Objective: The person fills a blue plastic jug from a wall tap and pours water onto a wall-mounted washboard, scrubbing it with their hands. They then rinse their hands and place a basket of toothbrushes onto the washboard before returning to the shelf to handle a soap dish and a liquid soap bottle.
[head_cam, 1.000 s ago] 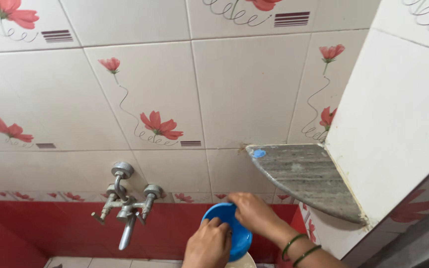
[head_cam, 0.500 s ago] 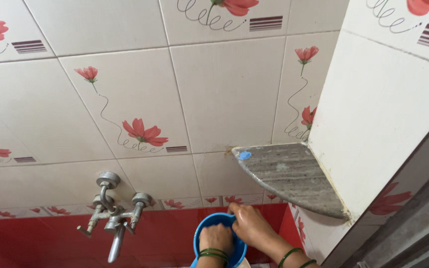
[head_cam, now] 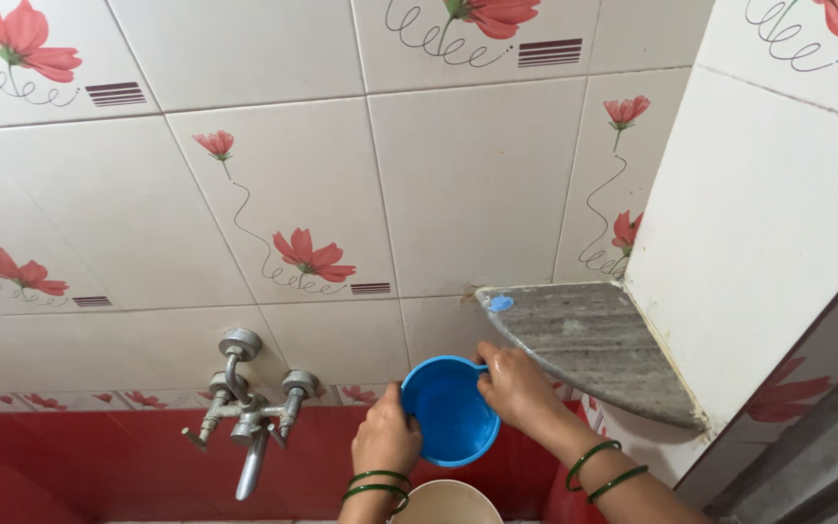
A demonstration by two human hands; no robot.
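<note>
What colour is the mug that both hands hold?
The mug is bright blue; the head view shows it.

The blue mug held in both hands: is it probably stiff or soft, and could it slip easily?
The blue mug looks like moulded plastic that keeps its round shape under both grips, so it is probably stiff and light. The right hand at its handle looks shiny, perhaps wet, so it may slip. The left hand on the rim likely steadies it.
</note>
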